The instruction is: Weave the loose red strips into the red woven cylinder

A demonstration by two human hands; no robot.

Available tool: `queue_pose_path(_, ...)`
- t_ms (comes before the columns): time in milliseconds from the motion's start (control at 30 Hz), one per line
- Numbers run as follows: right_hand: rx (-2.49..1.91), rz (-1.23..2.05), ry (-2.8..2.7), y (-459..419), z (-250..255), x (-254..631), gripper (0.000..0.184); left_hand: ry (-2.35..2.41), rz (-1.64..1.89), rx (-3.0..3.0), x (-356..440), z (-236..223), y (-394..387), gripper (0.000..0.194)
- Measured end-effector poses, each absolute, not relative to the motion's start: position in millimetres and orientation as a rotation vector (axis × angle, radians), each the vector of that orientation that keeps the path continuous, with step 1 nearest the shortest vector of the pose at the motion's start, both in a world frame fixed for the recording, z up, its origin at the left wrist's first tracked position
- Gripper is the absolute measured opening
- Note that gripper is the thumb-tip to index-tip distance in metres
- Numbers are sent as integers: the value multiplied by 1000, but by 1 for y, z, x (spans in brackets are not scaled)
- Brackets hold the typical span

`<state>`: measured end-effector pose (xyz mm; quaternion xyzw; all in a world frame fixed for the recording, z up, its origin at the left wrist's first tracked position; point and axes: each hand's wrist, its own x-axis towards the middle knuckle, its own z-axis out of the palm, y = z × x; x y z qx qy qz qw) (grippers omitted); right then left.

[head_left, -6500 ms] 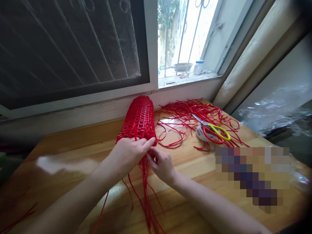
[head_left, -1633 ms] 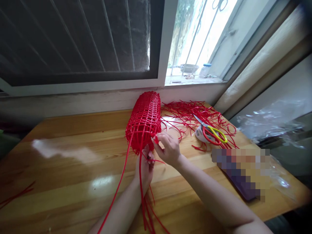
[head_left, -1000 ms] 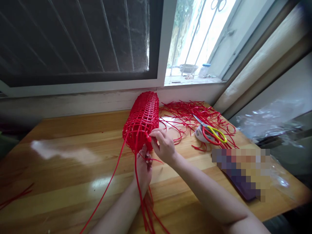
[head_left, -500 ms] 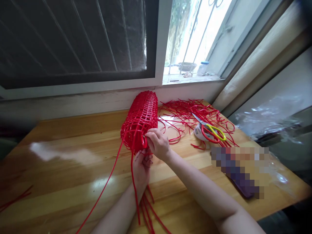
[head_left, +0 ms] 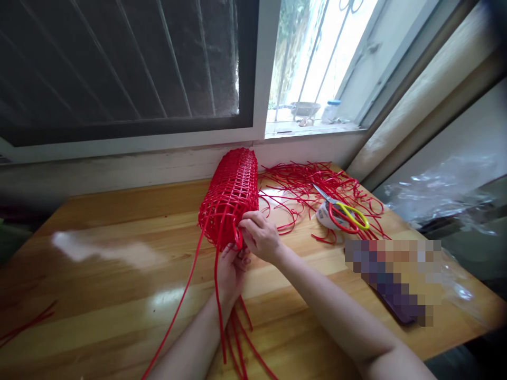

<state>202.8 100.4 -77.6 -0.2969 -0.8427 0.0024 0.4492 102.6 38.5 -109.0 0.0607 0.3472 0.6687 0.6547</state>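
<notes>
Since half a second ago our right hand [head_left: 259, 238] has barely shifted along the near rim of the woven red basket [head_left: 231, 198], and our left hand [head_left: 233, 269] has stayed beneath it. The right hand's fingers are curled and pinching a red strand loop [head_left: 238, 237] at that rim. The left hand is palm up just below, fingers loosely bent around the loose red strands [head_left: 233, 327] that trail from the basket toward us across the desk [head_left: 99, 279]; how firmly it grips them we cannot tell. The basket lies on its side on the desk, reaching away from our hands to the wall under the window [head_left: 309, 63]; nothing we can make out lies inside it. To the right of our hands a tangle of red strips [head_left: 304, 184] spreads out, with scissors [head_left: 344, 211] lying on it. Nearer, right of our right forearm, sits a blurred-out object [head_left: 396, 274].
</notes>
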Motion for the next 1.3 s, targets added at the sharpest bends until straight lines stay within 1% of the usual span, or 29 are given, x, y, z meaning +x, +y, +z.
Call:
queue_pose_path(133,-711,97,-2113,96,-75,210,13,869,1519,177,105,-108,34,24)
queue_pose_path(233,-707,235,-1955,89,-80,216,20,977,1534,240,107,-107,23,31)
queue_pose_path(267,-742,293,-1865,86,-83,217,20,1034,1533,278,107,-108,19,33)
queue_pose_path(333,-870,419,-1738,79,-90,220,13,1136,1495,370,106,-109,9,34)
queue_pose_path(433,-1042,627,-1825,70,-100,222,2,1193,1323,482,103,-110,-2,35)
queue_pose_path(500,-1053,699,-1931,67,-105,222,4,1229,1148,565,101,-110,-5,38)
queue_pose_path(600,-1017,681,-1955,66,-111,219,5,1278,937,672,101,-108,-5,40)
queue_pose_path(733,-1007,649,-2024,68,-113,216,9,1289,820,775,101,-104,-2,34)
queue_pose_path(933,-1069,599,-2288,65,-109,222,15,1304,541,1182,73,-90,-6,10)
queue_pose_path(1000,-1086,583,-2353,65,-109,223,14,1335,496,1314,62,-81,-7,11)
queue_pose_path(1100,-1067,548,-2425,66,-110,223,12,1413,589,1414,51,-64,-2,21)
queue_pose_path(1233,-987,518,-2475,67,-114,222,14,1527,979,1456,53,-46,6,32)
queue_pose_path(1300,-994,493,-2472,67,-116,221,13,1575,1092,1486,58,-41,9,40)
